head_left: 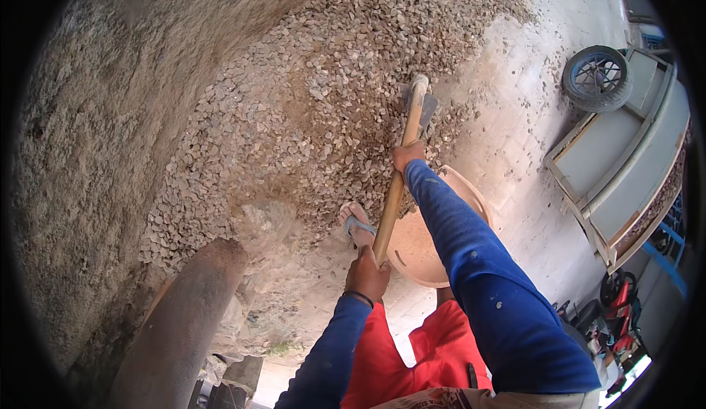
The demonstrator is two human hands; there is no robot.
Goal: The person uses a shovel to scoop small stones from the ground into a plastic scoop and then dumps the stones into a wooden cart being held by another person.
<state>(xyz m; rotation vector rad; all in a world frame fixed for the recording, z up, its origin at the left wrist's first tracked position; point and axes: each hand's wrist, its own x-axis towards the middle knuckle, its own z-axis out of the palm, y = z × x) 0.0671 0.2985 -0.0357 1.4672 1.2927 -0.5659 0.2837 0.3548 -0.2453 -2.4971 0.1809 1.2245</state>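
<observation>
Both of my hands grip the wooden handle of a hoe (393, 204), which slants up and away from me. My left hand (367, 276) is closed round the near end of the handle. Farther along, my right hand (407, 156) wraps the handle below the dark metal blade (428, 110). The blade is at the right side of a spread heap of gravel (316, 107); whether it touches the stones I cannot tell. Beneath the handle and my right forearm sits a wide, shallow, pale orange basin (415, 251), partly hidden by them.
My sandalled foot (358, 223) stands at the gravel's near edge, left of the basin. A rough wall (110, 115) rises on the left, with a thick pipe-like post (187, 313) near it. At right are a spoked wheel (597, 78), a metal cart (625, 151) and a red motorbike (624, 310).
</observation>
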